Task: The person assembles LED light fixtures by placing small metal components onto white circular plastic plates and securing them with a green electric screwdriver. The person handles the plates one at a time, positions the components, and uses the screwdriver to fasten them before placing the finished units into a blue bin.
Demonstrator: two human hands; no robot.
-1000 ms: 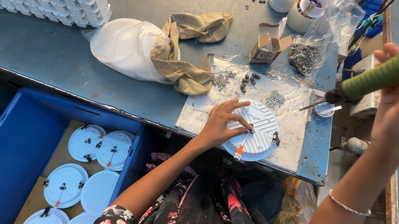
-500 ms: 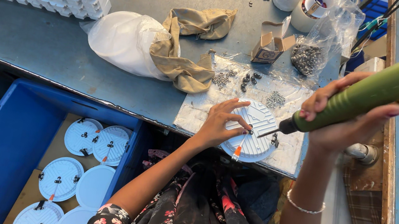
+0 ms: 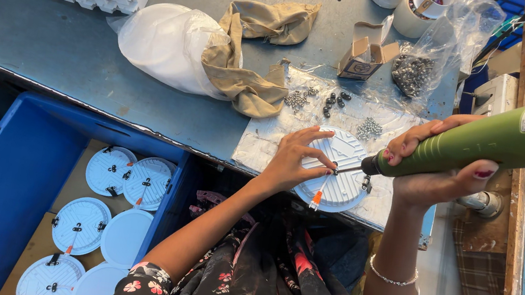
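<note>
Disc (image 3: 341,172), white, round and ribbed, lies on a clear plastic sheet (image 3: 262,147) at the near edge of the grey bench (image 3: 50,49), and we see both hands working on it. Our left hand (image 3: 291,162) rests on the disc's left side, fingers spread and pressing down, thumb and forefinger pinched near the driver's tip; whether they pinch a screw we cannot tell. Our right hand (image 3: 437,169) is closed around a green driver (image 3: 489,142), held slanting, its bit touching the disc near the middle. An orange-tipped wire hangs from the disc's near edge. Loose screws (image 3: 334,103) lie scattered on the sheet just beyond the disc, with a small open carton (image 3: 363,57) and a bag of screws (image 3: 413,73) farther back. A tan cloth (image 3: 250,63) lies draped over a white bag (image 3: 164,45). Below the bench a blue crate (image 3: 4,186) holds more white discs (image 3: 110,170).
</note>
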